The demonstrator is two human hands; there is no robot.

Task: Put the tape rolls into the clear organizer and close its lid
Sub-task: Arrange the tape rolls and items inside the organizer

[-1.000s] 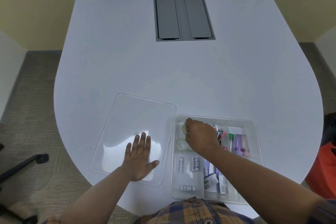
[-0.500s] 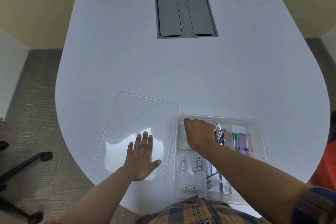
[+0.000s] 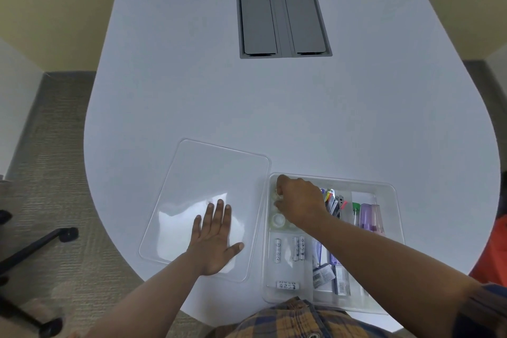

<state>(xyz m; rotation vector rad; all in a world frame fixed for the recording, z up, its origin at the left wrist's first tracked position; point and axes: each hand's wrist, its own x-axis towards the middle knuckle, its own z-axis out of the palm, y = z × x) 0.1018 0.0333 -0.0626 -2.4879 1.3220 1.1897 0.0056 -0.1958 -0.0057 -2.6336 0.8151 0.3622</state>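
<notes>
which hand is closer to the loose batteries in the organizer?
Right. The right hand is inside the clear organizer, one compartment beyond the batteries. The left hand lies flat on the lid, outside it.

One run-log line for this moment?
left hand: flat on lid, beside organizer | right hand: placing tape roll, far-left compartment | lid: off

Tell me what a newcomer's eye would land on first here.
First the right hand, reaching into the far left compartment of the clear organizer at the table's near edge, fingers around a clear tape roll. Next the left hand, flat on the detached lid beside it. Farther off, a grey hatch sits in the white table.
</notes>
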